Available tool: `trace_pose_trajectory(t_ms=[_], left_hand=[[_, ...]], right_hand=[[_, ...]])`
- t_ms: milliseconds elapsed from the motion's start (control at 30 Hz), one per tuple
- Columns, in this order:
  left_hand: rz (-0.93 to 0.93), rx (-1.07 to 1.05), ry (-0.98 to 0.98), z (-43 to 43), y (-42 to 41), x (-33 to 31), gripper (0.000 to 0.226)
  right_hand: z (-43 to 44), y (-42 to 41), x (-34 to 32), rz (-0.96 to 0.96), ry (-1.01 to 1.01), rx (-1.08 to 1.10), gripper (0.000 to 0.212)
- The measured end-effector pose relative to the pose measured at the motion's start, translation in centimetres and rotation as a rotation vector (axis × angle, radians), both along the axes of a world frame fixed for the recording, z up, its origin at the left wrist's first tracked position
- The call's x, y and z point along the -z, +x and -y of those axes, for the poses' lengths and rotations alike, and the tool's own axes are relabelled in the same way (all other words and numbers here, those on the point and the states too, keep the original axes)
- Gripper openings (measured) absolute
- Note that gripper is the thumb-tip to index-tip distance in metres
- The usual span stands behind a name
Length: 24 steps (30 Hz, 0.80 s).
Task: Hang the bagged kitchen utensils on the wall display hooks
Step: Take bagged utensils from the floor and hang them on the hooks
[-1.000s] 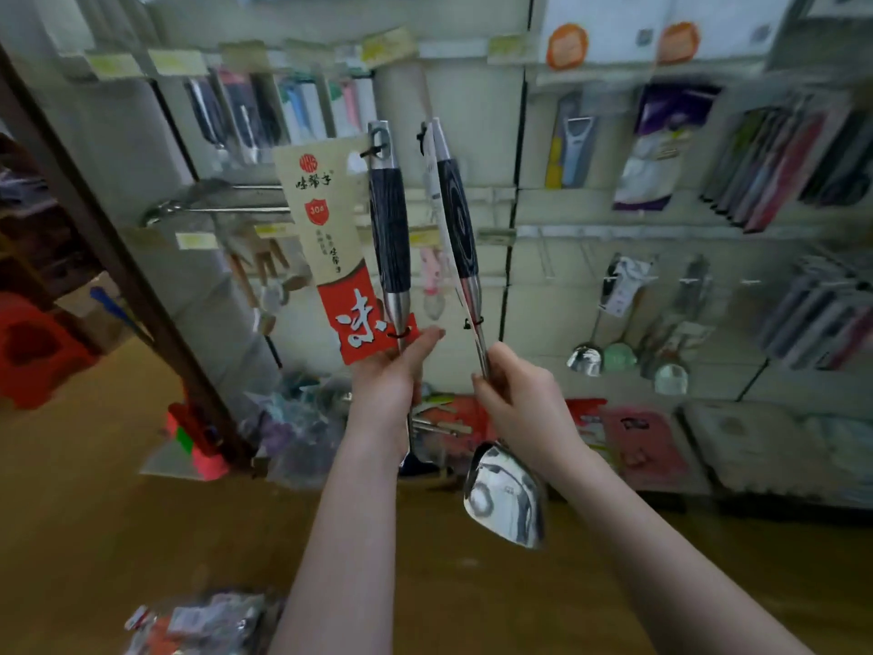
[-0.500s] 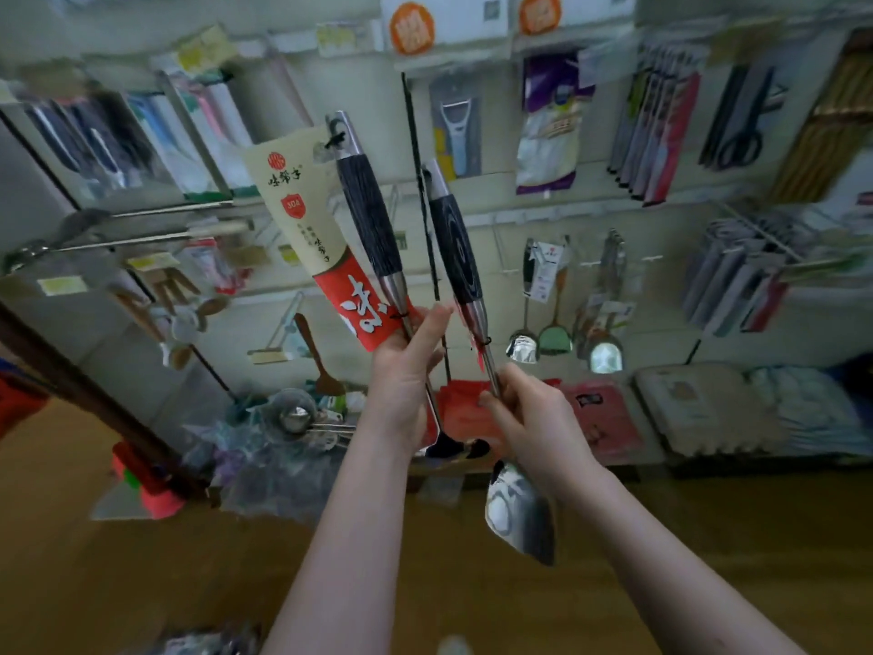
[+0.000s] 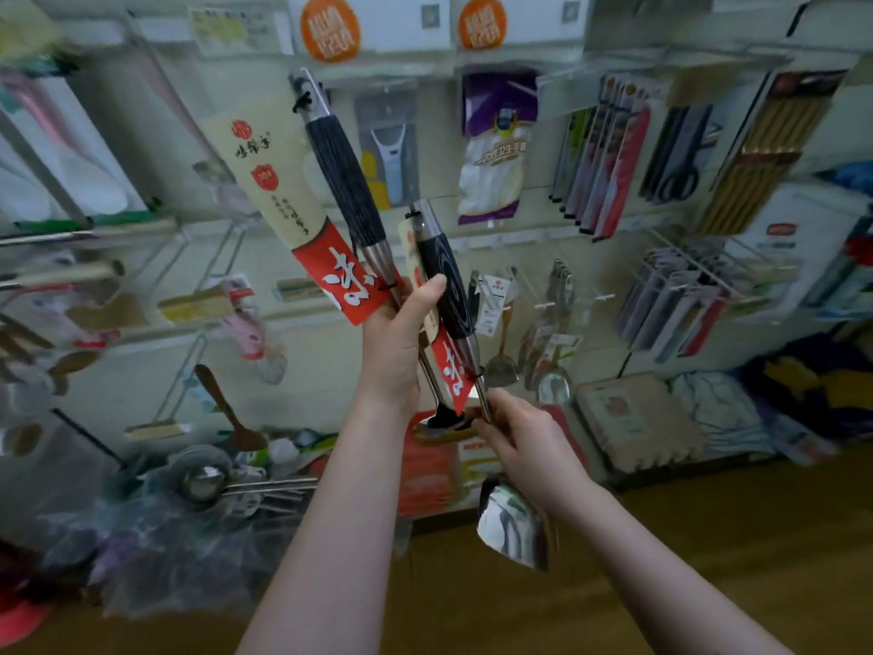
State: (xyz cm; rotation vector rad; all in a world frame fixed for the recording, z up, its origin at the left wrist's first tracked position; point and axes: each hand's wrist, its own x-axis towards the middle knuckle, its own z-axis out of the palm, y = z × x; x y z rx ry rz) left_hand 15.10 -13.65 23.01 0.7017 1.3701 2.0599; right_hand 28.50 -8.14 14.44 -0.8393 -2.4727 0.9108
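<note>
Display hooks (image 3: 543,305) line the wall (image 3: 156,144). Left hand (image 3: 394,356) grips the steel shank of the taller utensil (image 3: 374,252), below its ribbed black handle (image 3: 342,177); right hand (image 3: 519,446) pinches the shank of the shorter utensil (image 3: 446,295).

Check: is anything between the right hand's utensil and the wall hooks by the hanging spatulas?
Nothing visible does. The right hand holds the lower utensil with open air between it and the wall hooks to its right. The left hand and the upper utensil sit on the other side. Hanging spatulas occupy some hooks.
</note>
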Motion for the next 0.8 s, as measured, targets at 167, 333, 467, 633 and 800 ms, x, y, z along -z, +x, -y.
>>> trace_pose_trajectory(t_ms=[167, 333, 467, 633, 800], left_hand=[[0.063, -0.030, -0.033, -2.7, -1.2, 0.6, 0.012], [-0.004, 0.018, -0.086, -4.7, -1.4, 0.5, 0.017], [-0.056, 0.009, -0.118, -6.9, -1.1, 0.5, 0.014], [-0.060, -0.114, -0.162, -10.1, 0.0, 1.0, 0.017], [-0.028, -0.188, -0.151, -12.9, 0.6, 1.1, 0.013]], right_hand=[[-2.3, -1.3, 1.0, 0.029, -0.046, 0.004, 0.008], [-4.8, -2.1, 1.8, 0.102, -0.083, -0.017, 0.008], [-7.4, -2.5, 2.3, 0.103, -0.077, -0.055, 0.007], [-11.1, -2.5, 1.8, 0.117, -0.075, -0.177, 0.008], [-16.7, -2.1, -2.4, 0.042, -0.068, -0.197, 0.017]])
